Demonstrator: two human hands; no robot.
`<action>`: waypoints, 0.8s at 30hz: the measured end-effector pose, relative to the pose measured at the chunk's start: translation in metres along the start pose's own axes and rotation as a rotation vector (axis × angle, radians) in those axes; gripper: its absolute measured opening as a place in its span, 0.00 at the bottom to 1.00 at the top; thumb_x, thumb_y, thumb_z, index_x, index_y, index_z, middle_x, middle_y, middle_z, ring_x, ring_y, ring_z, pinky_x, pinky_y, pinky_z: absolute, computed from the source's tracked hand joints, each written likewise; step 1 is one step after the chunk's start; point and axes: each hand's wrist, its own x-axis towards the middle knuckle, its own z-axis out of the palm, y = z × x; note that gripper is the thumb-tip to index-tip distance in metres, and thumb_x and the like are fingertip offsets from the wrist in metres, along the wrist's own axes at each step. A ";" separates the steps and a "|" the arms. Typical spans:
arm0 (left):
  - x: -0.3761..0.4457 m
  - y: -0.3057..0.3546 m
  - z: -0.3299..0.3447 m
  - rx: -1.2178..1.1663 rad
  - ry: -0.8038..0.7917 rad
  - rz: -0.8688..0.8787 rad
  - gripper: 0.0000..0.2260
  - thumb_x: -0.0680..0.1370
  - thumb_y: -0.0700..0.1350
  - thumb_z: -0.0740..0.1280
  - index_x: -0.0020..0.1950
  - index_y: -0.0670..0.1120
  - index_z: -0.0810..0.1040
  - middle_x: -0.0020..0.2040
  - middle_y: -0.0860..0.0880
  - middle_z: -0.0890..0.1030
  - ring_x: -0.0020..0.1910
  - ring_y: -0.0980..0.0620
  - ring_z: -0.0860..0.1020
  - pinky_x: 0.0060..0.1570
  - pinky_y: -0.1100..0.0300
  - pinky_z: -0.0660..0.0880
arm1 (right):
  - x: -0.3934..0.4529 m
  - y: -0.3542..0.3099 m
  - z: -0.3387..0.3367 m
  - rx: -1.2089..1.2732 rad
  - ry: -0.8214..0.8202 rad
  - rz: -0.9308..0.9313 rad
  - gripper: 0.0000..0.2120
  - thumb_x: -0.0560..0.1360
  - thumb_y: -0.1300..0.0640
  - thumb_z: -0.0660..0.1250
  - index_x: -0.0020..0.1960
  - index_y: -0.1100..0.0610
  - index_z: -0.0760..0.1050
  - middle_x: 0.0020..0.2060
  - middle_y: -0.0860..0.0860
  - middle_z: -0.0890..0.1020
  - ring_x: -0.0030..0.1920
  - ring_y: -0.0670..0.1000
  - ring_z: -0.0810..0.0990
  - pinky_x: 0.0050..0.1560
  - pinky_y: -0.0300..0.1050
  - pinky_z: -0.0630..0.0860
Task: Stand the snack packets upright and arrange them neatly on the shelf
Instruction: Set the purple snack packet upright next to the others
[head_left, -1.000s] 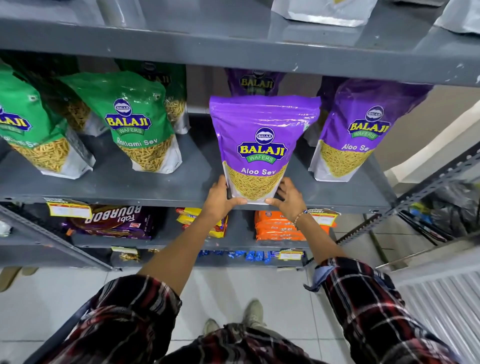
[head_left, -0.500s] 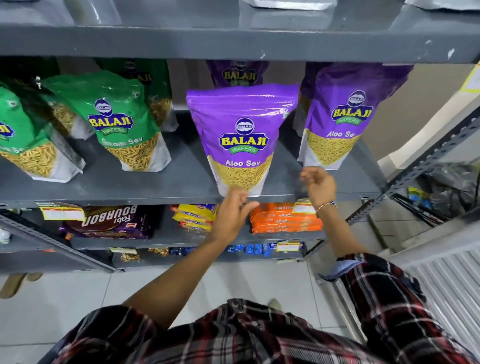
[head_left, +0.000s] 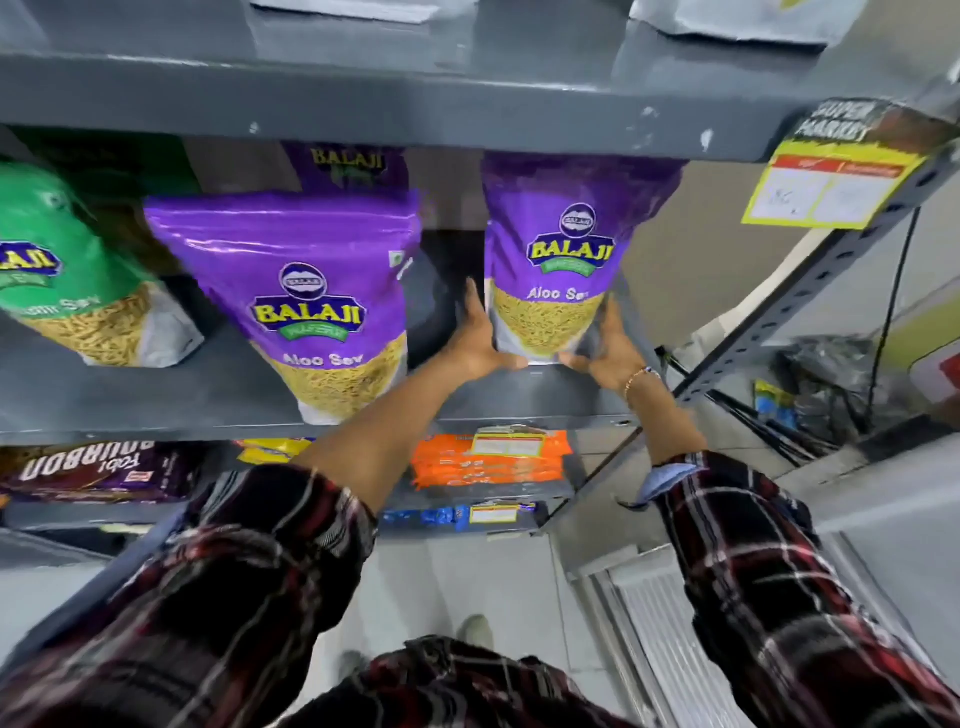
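Note:
Two purple Aloo Sev packets stand upright on the grey shelf. The right purple packet is gripped at its base from both sides: my left hand presses its left edge and my right hand its right edge. The middle purple packet stands free near the shelf's front edge, left of my hands. Behind it another purple packet shows only its top. A green sev packet leans at the far left.
The upper shelf hangs low over the packet tops. A yellow price tag hangs on the right upright. Orange packets and a Bourbon biscuit pack lie on the shelf below. A dark bag sits right of the rack.
Both hands let go of the middle purple packet and moved right; they now clasp the base of the right purple packet. The view has shifted right and closer.

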 end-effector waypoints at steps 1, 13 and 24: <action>0.003 0.000 0.001 0.016 -0.006 -0.016 0.58 0.61 0.43 0.80 0.75 0.39 0.38 0.76 0.39 0.56 0.73 0.43 0.61 0.68 0.53 0.65 | 0.008 0.010 -0.002 -0.012 -0.039 0.000 0.55 0.59 0.53 0.77 0.74 0.58 0.44 0.74 0.55 0.59 0.73 0.52 0.60 0.73 0.47 0.62; -0.011 -0.001 0.016 -0.045 0.152 -0.044 0.34 0.63 0.42 0.79 0.63 0.45 0.65 0.62 0.45 0.78 0.59 0.46 0.77 0.57 0.50 0.77 | -0.006 0.001 -0.009 -0.059 -0.080 0.046 0.35 0.67 0.65 0.73 0.68 0.54 0.59 0.63 0.58 0.76 0.63 0.60 0.75 0.66 0.61 0.70; -0.057 -0.013 0.023 -0.050 0.128 -0.010 0.36 0.62 0.43 0.80 0.65 0.44 0.65 0.62 0.45 0.79 0.58 0.47 0.78 0.57 0.49 0.78 | -0.065 -0.011 -0.012 0.075 -0.110 0.081 0.33 0.67 0.69 0.72 0.67 0.60 0.63 0.63 0.58 0.76 0.62 0.53 0.75 0.61 0.43 0.70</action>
